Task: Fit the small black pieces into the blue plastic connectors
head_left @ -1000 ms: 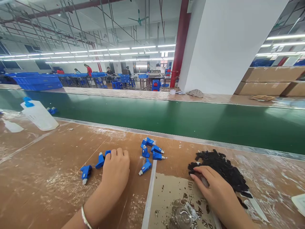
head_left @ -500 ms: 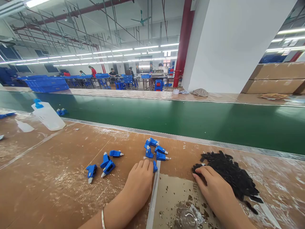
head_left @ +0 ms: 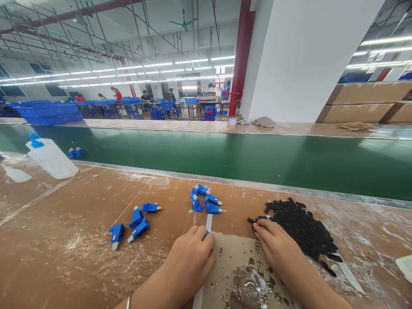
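Observation:
My left hand is curled closed around a small blue plastic part, of which only a sliver shows past the fingers. My right hand has thumb and fingertips pinched together at a small black strip, on the near-left edge of a heap of black strips. Beyond my left hand lies a cluster of blue plastic parts with pale tips. Several more blue parts rest to its left. Between my wrists is a wet, spotted cardboard sheet with a clear round dish on it.
A green conveyor belt runs across behind the worktable. A white bottle with a blue cap and a smaller white bottle are at the left. Blue crates stand past the belt. People sit farther back.
My left hand has drawn nearer to me with the blue part, turning so less of it shows. My right fingertips have closed together at the black strips. The view has shifted slightly right.

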`<state>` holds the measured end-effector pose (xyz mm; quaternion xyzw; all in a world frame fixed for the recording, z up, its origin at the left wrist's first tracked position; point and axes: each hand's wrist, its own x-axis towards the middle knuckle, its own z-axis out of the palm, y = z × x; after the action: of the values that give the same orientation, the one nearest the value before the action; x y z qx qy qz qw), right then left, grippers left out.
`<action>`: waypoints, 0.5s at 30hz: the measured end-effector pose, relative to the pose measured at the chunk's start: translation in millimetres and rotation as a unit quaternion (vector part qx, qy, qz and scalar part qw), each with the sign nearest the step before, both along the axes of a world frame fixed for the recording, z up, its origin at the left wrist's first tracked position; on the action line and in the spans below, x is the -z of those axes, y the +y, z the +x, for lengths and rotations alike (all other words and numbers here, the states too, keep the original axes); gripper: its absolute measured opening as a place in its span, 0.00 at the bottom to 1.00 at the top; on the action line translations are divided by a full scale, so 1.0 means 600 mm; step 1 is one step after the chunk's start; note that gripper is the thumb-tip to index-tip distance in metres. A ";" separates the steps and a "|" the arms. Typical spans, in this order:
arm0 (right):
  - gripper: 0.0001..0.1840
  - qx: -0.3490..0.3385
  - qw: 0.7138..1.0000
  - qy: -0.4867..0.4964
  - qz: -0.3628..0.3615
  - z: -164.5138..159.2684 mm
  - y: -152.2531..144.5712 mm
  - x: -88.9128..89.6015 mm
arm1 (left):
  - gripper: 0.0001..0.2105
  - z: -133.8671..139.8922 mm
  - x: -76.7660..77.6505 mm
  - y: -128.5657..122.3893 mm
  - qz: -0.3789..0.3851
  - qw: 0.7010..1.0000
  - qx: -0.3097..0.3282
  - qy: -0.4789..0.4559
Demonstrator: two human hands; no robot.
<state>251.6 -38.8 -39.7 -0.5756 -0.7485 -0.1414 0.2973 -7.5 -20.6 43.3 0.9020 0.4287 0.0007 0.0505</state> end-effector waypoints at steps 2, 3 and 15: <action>0.25 -0.012 1.000 -0.008 -0.003 0.002 0.001 -0.002 | 0.06 -0.001 -0.001 0.001 -0.028 0.999 0.016 -0.008; 0.26 -0.016 1.000 -0.011 -0.005 0.003 0.002 -0.004 | 0.07 -0.001 -0.002 0.001 -0.041 0.999 0.018 -0.011; 0.18 -0.040 0.992 0.036 -0.118 0.009 0.008 -0.042 | 0.22 -0.012 -0.013 0.005 -0.087 0.993 0.035 -0.064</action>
<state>257.0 -34.3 -14.5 -0.5807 -0.7715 -0.0190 0.2592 -14.8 -17.7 51.2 0.9068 0.3909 0.0198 0.1563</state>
